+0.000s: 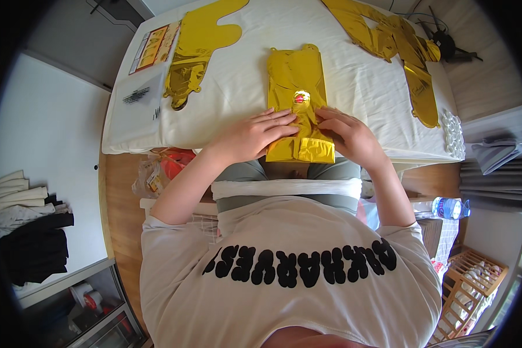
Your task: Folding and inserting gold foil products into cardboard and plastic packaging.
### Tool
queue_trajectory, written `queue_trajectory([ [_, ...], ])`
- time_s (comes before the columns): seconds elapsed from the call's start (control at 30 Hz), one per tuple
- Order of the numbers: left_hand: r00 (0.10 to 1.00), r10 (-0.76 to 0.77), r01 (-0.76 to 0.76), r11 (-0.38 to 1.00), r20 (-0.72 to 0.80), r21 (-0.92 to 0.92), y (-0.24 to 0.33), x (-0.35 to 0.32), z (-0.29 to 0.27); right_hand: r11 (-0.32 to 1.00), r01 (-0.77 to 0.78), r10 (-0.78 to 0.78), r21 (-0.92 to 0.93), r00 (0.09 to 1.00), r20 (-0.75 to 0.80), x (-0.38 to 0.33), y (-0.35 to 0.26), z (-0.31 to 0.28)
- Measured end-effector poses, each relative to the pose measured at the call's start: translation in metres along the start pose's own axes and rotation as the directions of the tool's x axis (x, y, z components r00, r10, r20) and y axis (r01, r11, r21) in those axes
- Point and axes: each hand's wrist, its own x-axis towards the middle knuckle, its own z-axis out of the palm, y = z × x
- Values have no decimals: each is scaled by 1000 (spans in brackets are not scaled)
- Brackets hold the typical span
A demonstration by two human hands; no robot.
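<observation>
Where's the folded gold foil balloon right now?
The folded gold foil balloon lies just right of the head view's centre, at the table's near edge, beneath your left hand and right hand.

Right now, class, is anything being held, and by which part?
Nothing is clearly held: the left grip lies on the left side of the middle gold foil, the right grip on its right edge. Whether the right one pinches cannot be told.

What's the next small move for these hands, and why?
I'd probably smooth the gold foil balloon toward its near edge with the right hand, the left hand pinning it: both touch it, and the foil between them looks creased.
</observation>
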Motion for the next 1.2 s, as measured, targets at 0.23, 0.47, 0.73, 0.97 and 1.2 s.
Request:
queue_trajectory([
  [0.23,1000,-4,3,999,-20,-48,-5,-2,0,999,-12,15,50,999,-50,-4,1,0],
  [0.47,973,-225,205,942,-49,-266,3,2,-4,975,-220,222,34,974,-46,-4,-1,0],
  [0.73,963,-267,253,937,-28,-239,10,8,-7,957,-268,271,110,962,-15,2,-10,-4],
  [0.97,974,-224,203,912,-17,-356,6,9,-4,944,-203,233,262,968,-92,3,-10,5],
  [1.2,885,-457,456,809,92,-371,11,10,-6,991,-132,131,-26,991,-30,4,-6,-2],
])
